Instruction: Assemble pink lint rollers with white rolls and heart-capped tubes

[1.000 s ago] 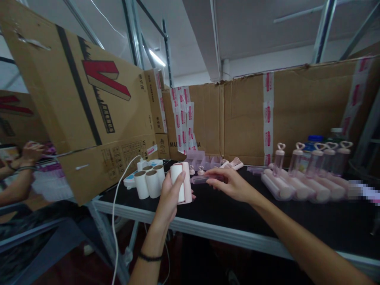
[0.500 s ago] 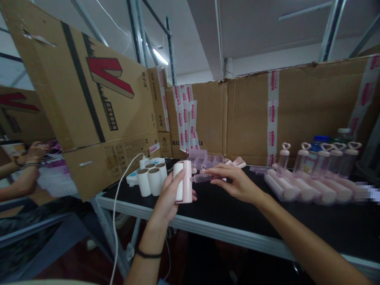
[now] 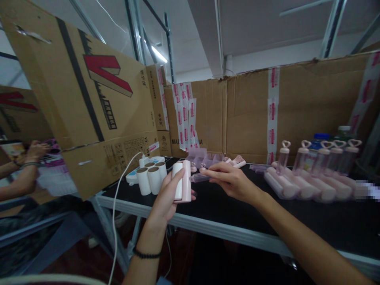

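Observation:
My left hand (image 3: 170,190) is wrapped round a lint roller (image 3: 186,182) with a pink housing and a white roll. A translucent purple handle (image 3: 198,178) points right from the roller's side. The fingers of my right hand (image 3: 231,180) are closed on the handle's far end, hiding its tip. Just behind the handle, small pink heart-topped pieces (image 3: 203,167) show near the fingertips.
White paper rolls (image 3: 144,182) stand on the left, beside a white cable (image 3: 115,221). On the right lie several pink rollers (image 3: 308,186) with upright heart-ended handles (image 3: 303,158). Behind are a purple compartment tray (image 3: 197,153) and cardboard walls (image 3: 246,118). A co-worker's hands (image 3: 37,152) show far left.
My right hand has shifted slightly left along the handle, closer to the roller. My left hand keeps its hold on the roller. The view has tilted a little.

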`<state>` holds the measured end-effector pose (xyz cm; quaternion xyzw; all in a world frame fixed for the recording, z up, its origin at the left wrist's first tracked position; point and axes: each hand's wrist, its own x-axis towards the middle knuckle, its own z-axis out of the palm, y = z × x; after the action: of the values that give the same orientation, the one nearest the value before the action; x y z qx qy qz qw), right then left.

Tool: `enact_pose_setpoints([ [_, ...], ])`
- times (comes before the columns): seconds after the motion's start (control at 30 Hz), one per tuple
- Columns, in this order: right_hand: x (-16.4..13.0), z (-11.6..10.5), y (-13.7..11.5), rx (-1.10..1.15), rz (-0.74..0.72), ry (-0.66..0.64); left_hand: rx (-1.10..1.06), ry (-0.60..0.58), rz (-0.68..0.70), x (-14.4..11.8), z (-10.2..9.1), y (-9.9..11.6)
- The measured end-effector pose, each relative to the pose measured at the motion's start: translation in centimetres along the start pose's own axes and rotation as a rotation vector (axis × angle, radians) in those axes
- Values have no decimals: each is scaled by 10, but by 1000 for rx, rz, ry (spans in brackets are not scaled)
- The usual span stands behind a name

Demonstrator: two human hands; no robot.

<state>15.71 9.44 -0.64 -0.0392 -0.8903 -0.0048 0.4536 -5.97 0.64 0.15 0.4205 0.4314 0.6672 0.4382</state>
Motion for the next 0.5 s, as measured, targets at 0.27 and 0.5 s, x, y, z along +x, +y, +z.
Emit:
enact_pose_setpoints([
  [0.27,1,-1,-2,-31,-14,-24,32,-6,13,-1,0,3],
  [0.5,0,0,-2,69,40,14,49,4,112,-6,7,3],
])
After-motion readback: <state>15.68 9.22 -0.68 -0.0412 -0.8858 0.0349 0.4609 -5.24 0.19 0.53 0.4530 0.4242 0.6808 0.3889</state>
